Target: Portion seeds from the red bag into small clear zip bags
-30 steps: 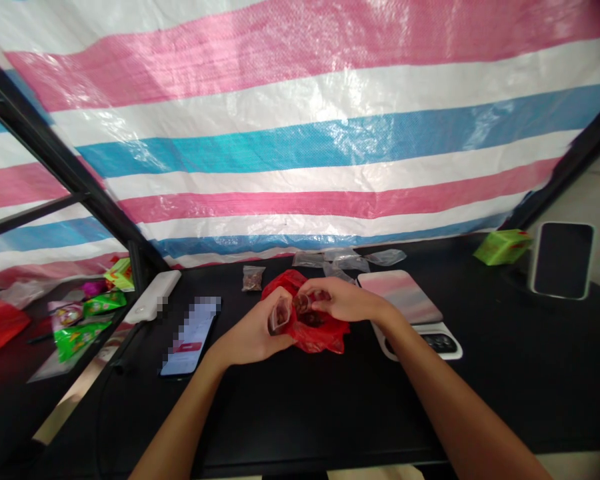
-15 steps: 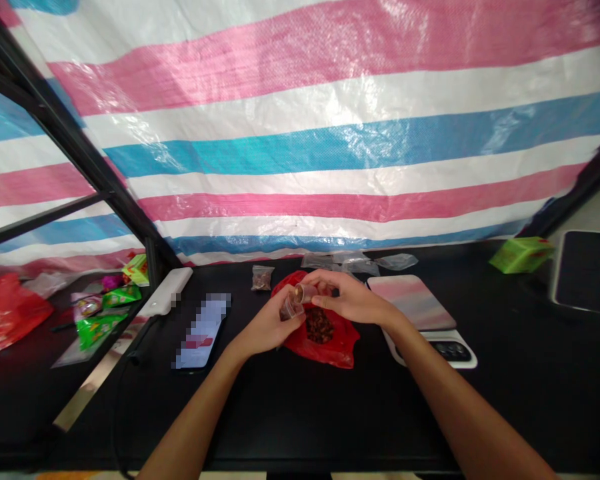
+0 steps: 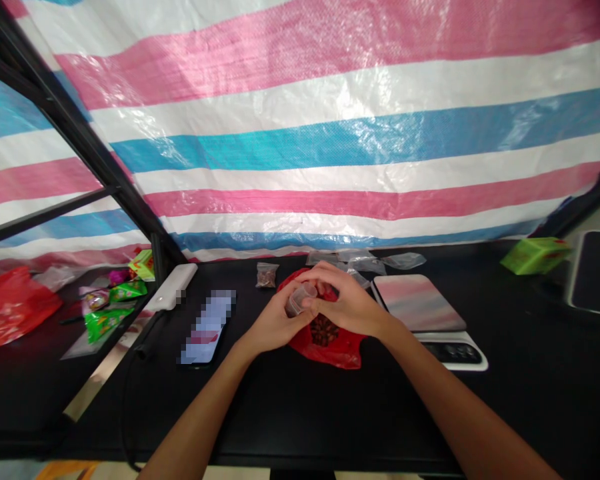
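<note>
My left hand [image 3: 276, 329] and my right hand [image 3: 347, 308] meet above a red plastic bag [image 3: 341, 353]. Between my fingers is a small clear plastic cup [image 3: 299, 299], gripped by both hands. Its contents are hidden by the fingers. Dark brown dried pieces [image 3: 324, 331] lie in the open bag just below my hands. A small sealed packet of brown pieces [image 3: 267, 275] rests beyond my left hand, and crumpled clear plastic bags [image 3: 365, 263] lie beyond my right.
A phone with a blurred screen [image 3: 208, 327] and a white power bank [image 3: 171, 287] lie left on the black table [image 3: 300, 413]. A pink patterned pad [image 3: 413, 303] sits right on a white device [image 3: 453, 351]. Further right are a green box [image 3: 535, 256] and an upright dark screen [image 3: 596, 273]. A striped tarpaulin [image 3: 330, 160] hangs behind.
My hands have drawn closer together around the cup, lifted off the bag's mouth. The dark pieces in the bag show more than a second ago. The whole view has drifted slightly.
</note>
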Demonstrator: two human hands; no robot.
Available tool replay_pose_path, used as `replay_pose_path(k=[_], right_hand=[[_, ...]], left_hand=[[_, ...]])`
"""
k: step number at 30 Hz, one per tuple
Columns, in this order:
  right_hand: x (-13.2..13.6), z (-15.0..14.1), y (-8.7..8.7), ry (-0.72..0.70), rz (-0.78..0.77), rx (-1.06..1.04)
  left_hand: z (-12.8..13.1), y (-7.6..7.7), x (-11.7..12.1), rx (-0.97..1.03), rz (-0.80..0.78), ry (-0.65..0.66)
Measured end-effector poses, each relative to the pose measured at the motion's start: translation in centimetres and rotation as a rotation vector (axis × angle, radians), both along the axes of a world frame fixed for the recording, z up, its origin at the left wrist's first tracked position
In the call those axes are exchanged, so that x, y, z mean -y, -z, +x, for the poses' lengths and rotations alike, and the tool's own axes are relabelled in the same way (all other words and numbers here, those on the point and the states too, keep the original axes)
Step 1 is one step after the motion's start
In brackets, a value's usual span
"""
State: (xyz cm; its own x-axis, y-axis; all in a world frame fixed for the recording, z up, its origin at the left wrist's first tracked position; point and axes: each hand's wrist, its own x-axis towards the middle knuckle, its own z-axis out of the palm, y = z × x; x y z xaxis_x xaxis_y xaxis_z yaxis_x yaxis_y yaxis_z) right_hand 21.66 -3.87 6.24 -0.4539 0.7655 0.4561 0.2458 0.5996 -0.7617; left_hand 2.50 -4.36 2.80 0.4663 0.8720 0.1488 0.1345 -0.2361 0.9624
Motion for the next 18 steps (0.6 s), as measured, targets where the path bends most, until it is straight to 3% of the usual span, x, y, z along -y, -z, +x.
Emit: replay_pose_path(k=[3, 5, 8, 10, 12, 15, 18], right_hand=[[-0.5, 0.6, 0.1, 0.088, 0.007, -0.037], [-1.0, 1.6, 0.2, 0.104, -0.017, -0.042], [-1.5, 3.3, 0.6, -0.038, -0.147, 0.157], [-1.8, 4.2, 1.1, -0.107, -0.235, 0.327], [-2.0, 4.5, 1.7, -0.091, -0.256, 0.417], [-2.1, 3.9, 2.4, -0.041, -0.179, 0.447], [-2.0, 3.0, 2.7, 0.008, -0.104, 0.504]], left_hand=[[-0.2, -0.2, -0.2, -0.052, 0.018, -0.054], [-0.6, -0.2, -0.5, -0.124, 0.078, -0.166], [-1.5, -0.2, -1.0, -0.248, 0.116, -0.301], [-1.9, -0.4, -1.0, -0.306, 0.044, -0.24], [-2.1, -0.7, -0.8, -0.321, -0.044, -0.115], [-2.1, -1.0, -0.4, -0.308, -0.116, -0.007], [-2.1, -0.9, -0.4, -0.283, -0.131, 0.012]])
